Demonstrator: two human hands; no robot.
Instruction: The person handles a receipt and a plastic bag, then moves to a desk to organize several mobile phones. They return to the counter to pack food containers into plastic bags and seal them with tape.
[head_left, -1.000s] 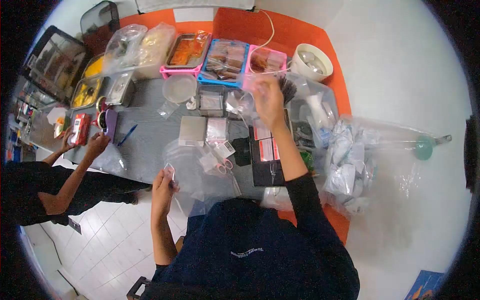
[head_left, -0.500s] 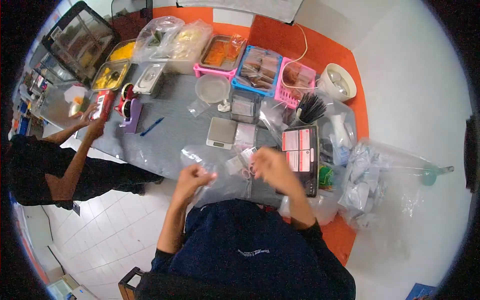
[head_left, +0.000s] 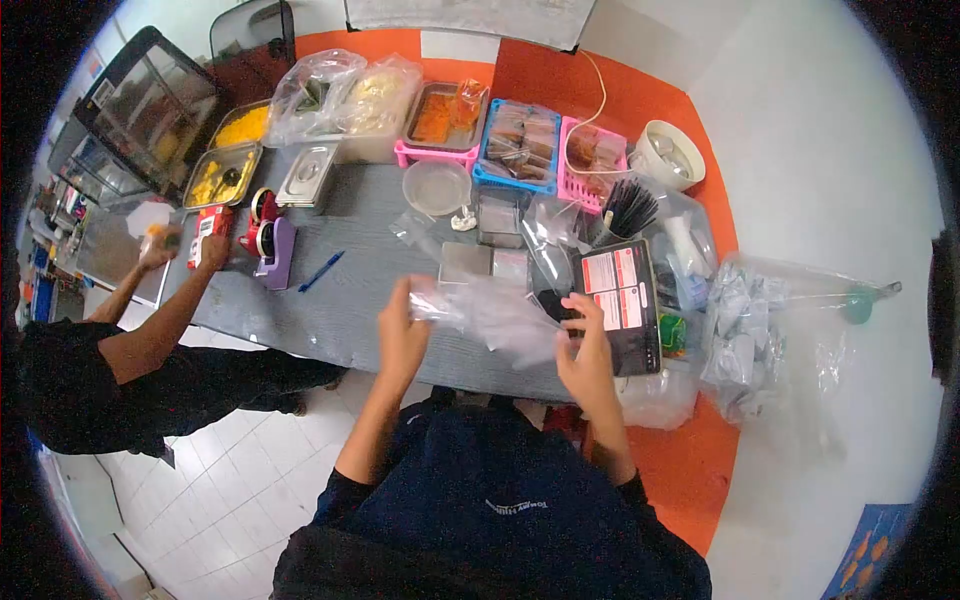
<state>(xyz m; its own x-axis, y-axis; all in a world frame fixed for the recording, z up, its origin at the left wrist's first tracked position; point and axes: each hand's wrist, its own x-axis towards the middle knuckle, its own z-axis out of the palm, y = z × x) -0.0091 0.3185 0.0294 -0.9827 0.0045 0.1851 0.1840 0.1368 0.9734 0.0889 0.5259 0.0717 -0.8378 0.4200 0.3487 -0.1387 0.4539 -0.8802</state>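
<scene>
From the left hand (head_left: 402, 330), a clear plastic bag (head_left: 490, 318) now spans toward the right hand (head_left: 587, 352), centre of the frame.
Left fingers hold it; earlier it was mostly there, so handling seems now two-handed; the right hand's grip I cannot tell.

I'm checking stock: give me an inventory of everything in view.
Table: 1, grey, centre.
Bag: 1, clear, front centre.
Scale: 1, silver, behind bag.
Tablet: 1, black, right of bag.
Pen: 1, blue, left of scale.
Tape dispensers: 2, red, purple, left.
Box: 1, red, left.
Crates: 3, two pink, one blue, back.
Food trays: 3, grey, back.
Tub: 1, translucent, before crates.
Bucket: 1, white, back right.
Sticks: one bunch, black, behind tablet.
Filled bag: 1, clear, right.
Board: 1, white, far back.
Co-worker: 1, dark clothes, left.
Others: too cluttered to count.
Left grip: 1, bare, bag's left end.
Right grip: 1, bare, bag's right end.
</scene>
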